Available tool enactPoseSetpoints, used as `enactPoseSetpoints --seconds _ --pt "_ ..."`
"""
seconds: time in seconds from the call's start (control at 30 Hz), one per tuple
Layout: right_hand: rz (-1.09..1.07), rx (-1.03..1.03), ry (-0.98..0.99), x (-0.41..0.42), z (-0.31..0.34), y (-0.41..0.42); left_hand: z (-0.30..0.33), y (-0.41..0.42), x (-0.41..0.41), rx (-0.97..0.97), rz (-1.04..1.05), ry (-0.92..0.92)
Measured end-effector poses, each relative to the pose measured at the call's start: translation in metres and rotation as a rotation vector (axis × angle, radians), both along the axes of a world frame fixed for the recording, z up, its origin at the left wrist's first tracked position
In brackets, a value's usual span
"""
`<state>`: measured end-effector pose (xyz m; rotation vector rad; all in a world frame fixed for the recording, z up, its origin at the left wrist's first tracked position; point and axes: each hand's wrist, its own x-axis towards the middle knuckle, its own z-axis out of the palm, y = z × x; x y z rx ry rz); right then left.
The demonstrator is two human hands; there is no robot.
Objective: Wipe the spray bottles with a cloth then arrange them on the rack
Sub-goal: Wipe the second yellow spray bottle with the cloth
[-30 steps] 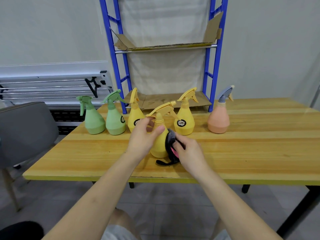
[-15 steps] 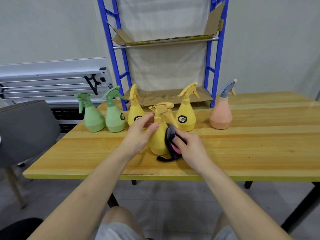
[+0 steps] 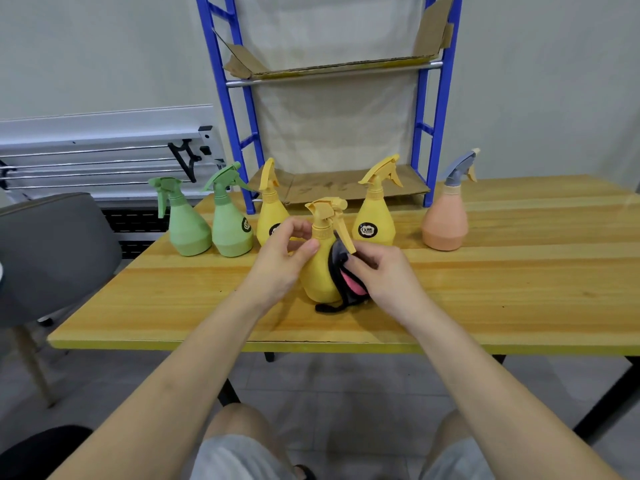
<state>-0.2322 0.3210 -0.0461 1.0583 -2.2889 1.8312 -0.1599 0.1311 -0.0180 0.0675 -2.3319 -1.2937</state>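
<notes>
Two hands (image 3: 277,268), bottle (image 3: 320,271) now upright

**What the head view left hidden or cut off**

The tall blue metal rack (image 3: 425,140) ran out of the top edge. Left of the rack, a grey padded chair (image 3: 52,251) was cut by the left edge. In front of the rack, the near yellow plastic spray bottle (image 3: 320,271) had its left flank covered by the left hand (image 3: 277,268). The right hand (image 3: 384,277) concealed most of the dark cloth with a pink patch (image 3: 341,282). The round black labels on the yellow bottles behind were too small to read.
</notes>
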Motion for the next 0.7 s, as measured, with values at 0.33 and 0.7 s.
enactPoseSetpoints --seconds 0.33,0.7 --pt "-0.001 0.005 0.017 0.004 0.014 0.002 -0.002 0.003 0.003 0.081 -0.017 0.007" --pt "-0.075 0.021 0.014 0.002 -0.008 0.003 -0.013 0.016 0.003 -0.03 0.088 0.113"
